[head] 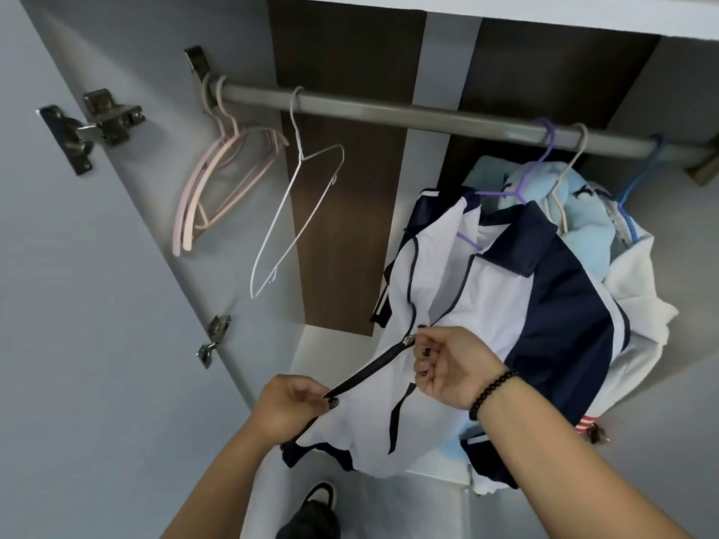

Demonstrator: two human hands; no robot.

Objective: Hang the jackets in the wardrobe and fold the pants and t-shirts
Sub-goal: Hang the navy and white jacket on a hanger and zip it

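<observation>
A white and navy jacket [490, 305] hangs on a purple hanger [525, 184] from the wardrobe rail [389, 112]. Its front zip is closed along the lower part and open above the slider [409, 339]. My left hand [290, 406] pinches the bottom end of the zip and pulls it taut. My right hand [447, 367] pinches the jacket front right beside the slider. Behind it hang a light blue garment [587, 227] and a white one [638, 301].
Pink hangers [218, 184] and a bare white wire hanger [295, 215] hang at the rail's left end. The open wardrobe door [97, 266] with its hinges stands at the left. A blue hanger [638, 177] sits at the far right. My dark shoe [311, 515] shows below.
</observation>
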